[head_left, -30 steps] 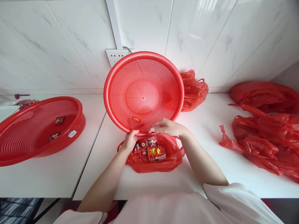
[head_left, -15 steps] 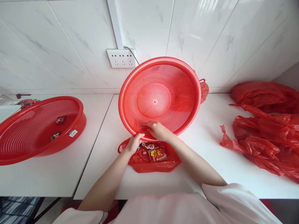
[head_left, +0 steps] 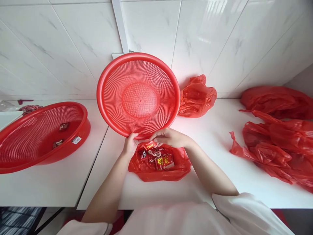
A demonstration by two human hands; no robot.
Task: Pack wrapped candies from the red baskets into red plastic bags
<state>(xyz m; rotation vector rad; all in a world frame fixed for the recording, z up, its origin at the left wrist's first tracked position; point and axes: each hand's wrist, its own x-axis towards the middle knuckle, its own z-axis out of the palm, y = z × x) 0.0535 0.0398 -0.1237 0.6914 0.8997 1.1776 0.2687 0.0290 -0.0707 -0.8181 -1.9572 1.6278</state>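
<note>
In the head view, the tilted basket (head_left: 138, 56) stands in the middle, its mouth facing the person. The left hand (head_left: 130, 145) pinches its near rim, thumb on top. The right hand (head_left: 170, 137), just right of that, pinches a small packet (head_left: 149, 145) in its fingers, below the rim and over the open bag (head_left: 160, 175). This bag sits on the near side of the counter (head_left: 212, 169), with snacks (head_left: 165, 161) inside.

The tilted basket covers most of a socket (head_left: 117, 55) on the wall (head_left: 151, 26) and overlaps the left edge of a far bag (head_left: 198, 99). To the left, the other basket (head_left: 86, 115) holds two sweets (head_left: 64, 126), with a white tray (head_left: 9, 117) and a patterned bundle (head_left: 30, 109) beyond it. More bags (head_left: 281, 140) lie heaped at the right, well apart from both hands.
</note>
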